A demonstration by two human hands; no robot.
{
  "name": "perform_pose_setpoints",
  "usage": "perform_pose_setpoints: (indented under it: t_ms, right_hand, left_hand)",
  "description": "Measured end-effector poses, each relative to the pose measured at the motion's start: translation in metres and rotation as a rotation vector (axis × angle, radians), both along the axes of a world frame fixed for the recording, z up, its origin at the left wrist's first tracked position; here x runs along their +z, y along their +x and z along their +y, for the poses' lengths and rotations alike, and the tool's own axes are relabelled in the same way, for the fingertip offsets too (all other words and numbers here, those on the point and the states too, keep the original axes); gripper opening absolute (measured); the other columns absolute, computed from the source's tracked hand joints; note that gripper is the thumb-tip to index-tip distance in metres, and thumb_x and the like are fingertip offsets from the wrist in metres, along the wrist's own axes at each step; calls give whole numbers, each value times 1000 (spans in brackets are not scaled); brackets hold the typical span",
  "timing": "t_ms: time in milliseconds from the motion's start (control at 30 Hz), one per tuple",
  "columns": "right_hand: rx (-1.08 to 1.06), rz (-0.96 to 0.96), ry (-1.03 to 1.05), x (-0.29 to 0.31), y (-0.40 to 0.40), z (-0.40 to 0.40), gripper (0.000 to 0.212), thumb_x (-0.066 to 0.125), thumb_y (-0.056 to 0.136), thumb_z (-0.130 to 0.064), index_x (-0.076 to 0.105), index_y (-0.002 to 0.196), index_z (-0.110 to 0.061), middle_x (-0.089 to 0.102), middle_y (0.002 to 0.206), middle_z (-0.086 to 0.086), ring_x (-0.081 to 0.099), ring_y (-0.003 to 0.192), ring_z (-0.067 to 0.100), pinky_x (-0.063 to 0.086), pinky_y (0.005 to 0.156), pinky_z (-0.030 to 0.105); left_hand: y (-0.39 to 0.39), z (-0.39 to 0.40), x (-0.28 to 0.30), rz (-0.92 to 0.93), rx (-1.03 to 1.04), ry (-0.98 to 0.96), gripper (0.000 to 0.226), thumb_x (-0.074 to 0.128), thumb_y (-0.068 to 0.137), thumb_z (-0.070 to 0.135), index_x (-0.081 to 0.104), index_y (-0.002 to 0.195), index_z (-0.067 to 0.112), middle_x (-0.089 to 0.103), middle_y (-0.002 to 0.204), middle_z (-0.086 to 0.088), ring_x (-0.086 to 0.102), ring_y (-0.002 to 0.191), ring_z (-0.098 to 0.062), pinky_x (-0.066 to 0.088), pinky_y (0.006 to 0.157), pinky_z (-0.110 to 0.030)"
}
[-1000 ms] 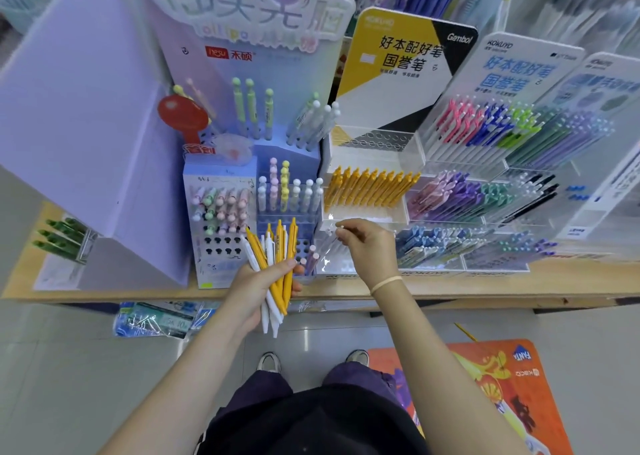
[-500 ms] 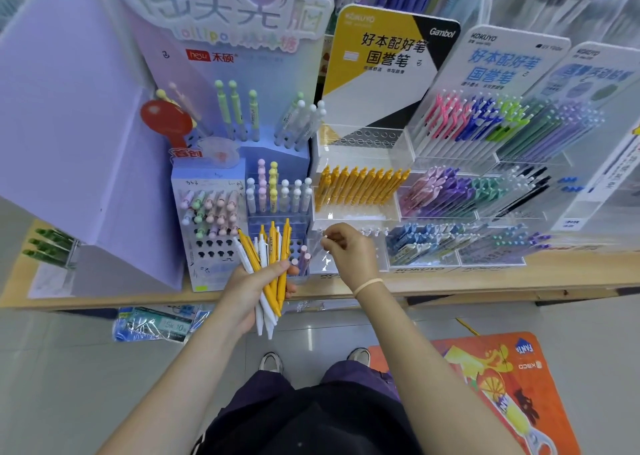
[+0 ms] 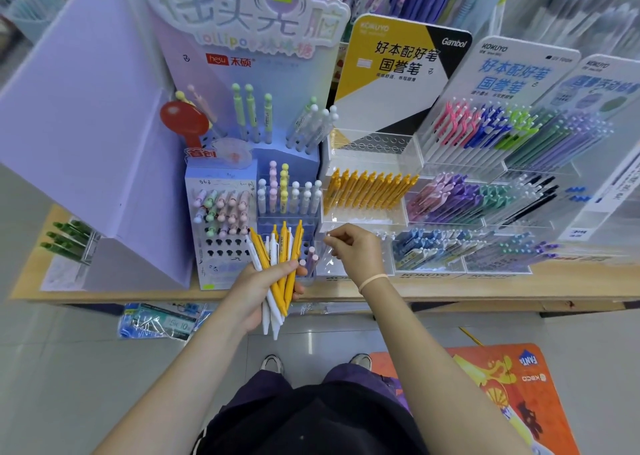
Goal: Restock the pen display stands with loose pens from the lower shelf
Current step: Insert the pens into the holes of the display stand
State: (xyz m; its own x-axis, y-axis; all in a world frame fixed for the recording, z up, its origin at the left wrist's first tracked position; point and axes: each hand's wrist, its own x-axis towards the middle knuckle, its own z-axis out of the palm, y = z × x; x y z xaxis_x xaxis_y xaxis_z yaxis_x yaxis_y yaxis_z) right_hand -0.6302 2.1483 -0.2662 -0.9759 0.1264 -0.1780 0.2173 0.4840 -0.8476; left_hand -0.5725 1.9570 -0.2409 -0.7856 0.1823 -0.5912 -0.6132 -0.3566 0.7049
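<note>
Yellow and white plastic pens point(image 3: 277, 271) fan out of the left hand point(image 3: 258, 292), whose fingers curl round the bundle below its middle, tips pointing down toward the floor and clicker ends up. The right hand point(image 3: 356, 250) hovers at the front of the clear acrylic stand point(image 3: 367, 219), thumb and forefinger pinched on something small and pale at the lowest tier; whether that is a white pen or only the edge of the tray, the blur does not let one tell.

The likeliest slip, as a guess, sits in the left hand: the barrels are smooth, round and splayed at different angles, so a loosened grip while the right hand works could let one slide out and drop to the tiled floor. A second risk is the stand itself, light, glossy and stepped; a push at its front lip could shift it on the wooden shelf point(image 3: 450, 290) or nudge the row of yellow pens point(image 3: 367, 189) leaning in the tier above.

Just beside it on the left, the lilac cardboard display point(image 3: 221, 246) is matte and punched with round holes, several of them unfilled, and holds pastel pens with ball-shaped caps
</note>
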Motion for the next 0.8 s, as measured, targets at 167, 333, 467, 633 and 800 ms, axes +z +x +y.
perform_pose_setpoints:
  t_ms: [167,333,467,633,800]
  right_hand:
    - [18,-29,3,-4,10,3,18,73,87,-5,66,79,-20,68,71,2,63,61,17,58,74,45]
    - [27,-19,23,3,10,0,7,69,90,-7,71,97,-8,65,74,2,60,55,14,58,68,41]
    - [-20,10,-167,31,17,-3,11,64,95,-14,72,91,-8,68,73,5,55,51,13,47,52,24]
    - [60,-192,-601,47,25,-5,16,59,99,-14,71,95,-6,70,80,1,57,59,15,42,51,25]
    - [15,-206,-773,59,21,8,13,59,98,-12,67,102,-3,65,82,3,58,65,15,44,59,27]
  left_hand:
    - [3,-1,0,-25,1,15,13,62,94,9,69,104,3,75,85,-11,69,63,-23,59,60,-32]
    - [6,0,1,-29,-10,21,10,61,95,6,69,100,4,74,83,-12,69,62,-22,60,60,-32]
    - [6,4,3,-8,-52,-6,14,69,84,12,69,97,5,74,79,-8,68,63,-20,59,61,-30]
    - [4,13,12,2,-135,15,29,72,74,20,69,100,7,73,76,-9,66,58,-19,57,56,-29]
    - [-3,22,21,19,-180,21,28,71,74,20,69,99,7,73,76,-9,66,57,-19,58,55,-29]
